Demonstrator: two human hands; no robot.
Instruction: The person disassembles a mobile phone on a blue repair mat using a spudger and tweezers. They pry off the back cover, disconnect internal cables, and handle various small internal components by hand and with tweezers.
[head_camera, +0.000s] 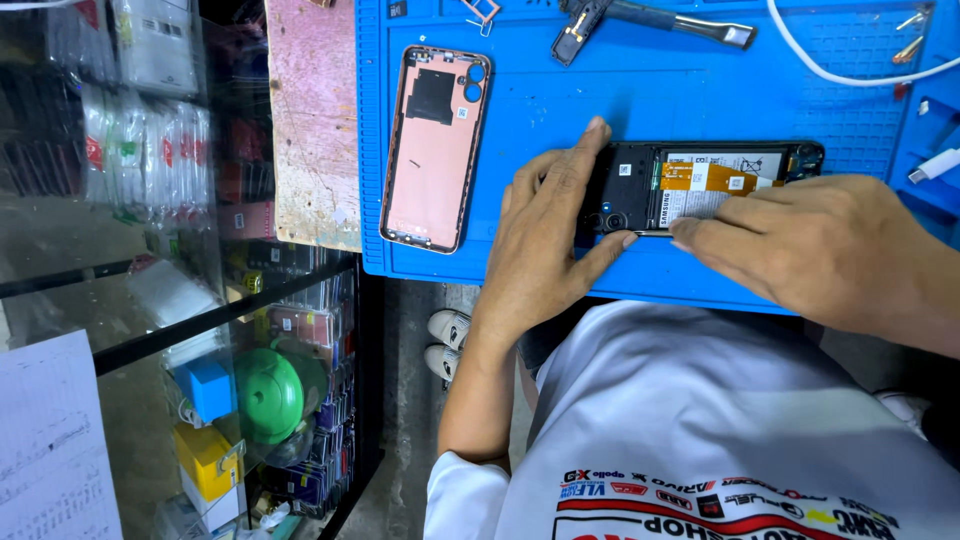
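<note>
Opened phone (700, 185), back removed: lies on the blue mat (560, 110), right of the pink back cover (435, 148). Your left hand (545, 235) pins its camera end; your right hand (800, 245) presses fingertips flat on its near edge. Light, rigid, likely fragile inside: hold the frame edges, not the orange flex.

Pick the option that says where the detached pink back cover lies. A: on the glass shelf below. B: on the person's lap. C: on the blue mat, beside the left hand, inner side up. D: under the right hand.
C: the pink back cover lies flat on the blue mat, inner side up, clear of the left hand, which rests on the opened phone.
</note>
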